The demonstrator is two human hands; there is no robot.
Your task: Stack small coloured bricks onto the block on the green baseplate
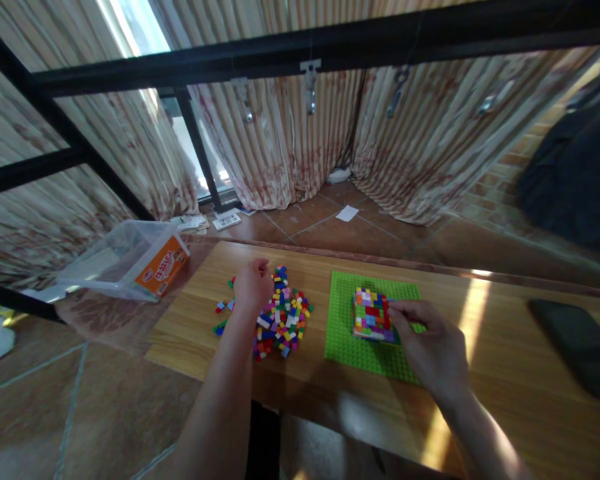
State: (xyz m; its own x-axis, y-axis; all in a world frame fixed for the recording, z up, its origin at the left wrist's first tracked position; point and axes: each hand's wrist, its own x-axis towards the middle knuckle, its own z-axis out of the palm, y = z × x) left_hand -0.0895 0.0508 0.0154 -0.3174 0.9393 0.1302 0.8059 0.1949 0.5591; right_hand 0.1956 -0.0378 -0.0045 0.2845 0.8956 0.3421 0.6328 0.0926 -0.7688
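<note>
My left hand (254, 287) hovers over a loose heap of small coloured building bricks (293, 320), its fingers curled closed. Whatever those fingers may hold is hidden. On a green baseplate (343, 343) stands a low block built of many-coloured bricks (370, 313). At the block's right edge, the thumb and forefinger of my right hand (433, 343) are pinched together. Any brick between these fingertips is too small to make out. My right hand covers part of the baseplate's right side.
The wooden table (310, 380) carries a dark phone-like object (575, 347) at the right. A clear plastic bin (125, 257) with an orange label stands left of the table. A black metal frame (280, 57) with hanging clips crosses in front of striped curtains (280, 147).
</note>
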